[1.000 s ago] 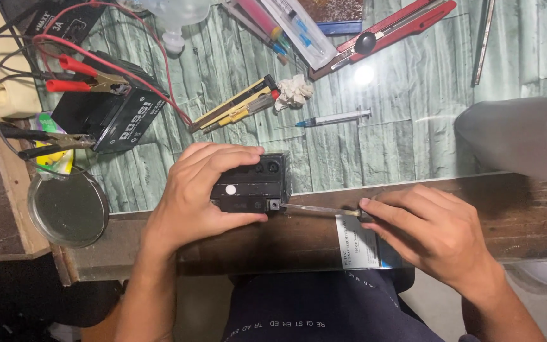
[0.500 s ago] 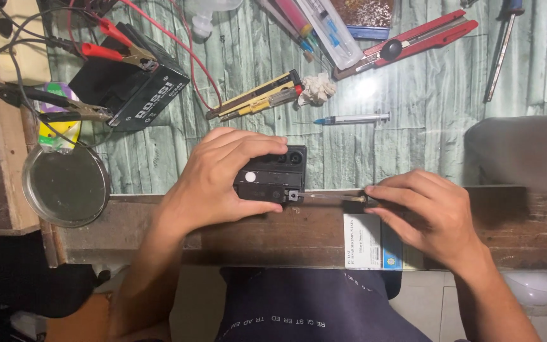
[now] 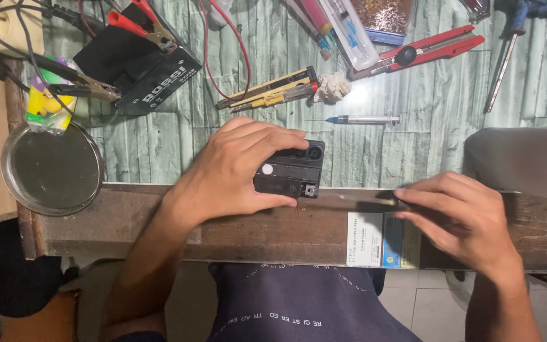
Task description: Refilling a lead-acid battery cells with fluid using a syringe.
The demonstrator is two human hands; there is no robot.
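Left hand (image 3: 235,168) grip clamped over small black battery (image 3: 289,170), right hand (image 3: 457,212) pinching thin metal tool (image 3: 365,199).

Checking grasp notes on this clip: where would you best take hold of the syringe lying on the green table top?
Grip the syringe around the middle of its clear barrel, coming straight down from above. It lies flat and crosswise, apart from the tools around it, so both long sides are free. Its blue needle end points left; probably best avoided.
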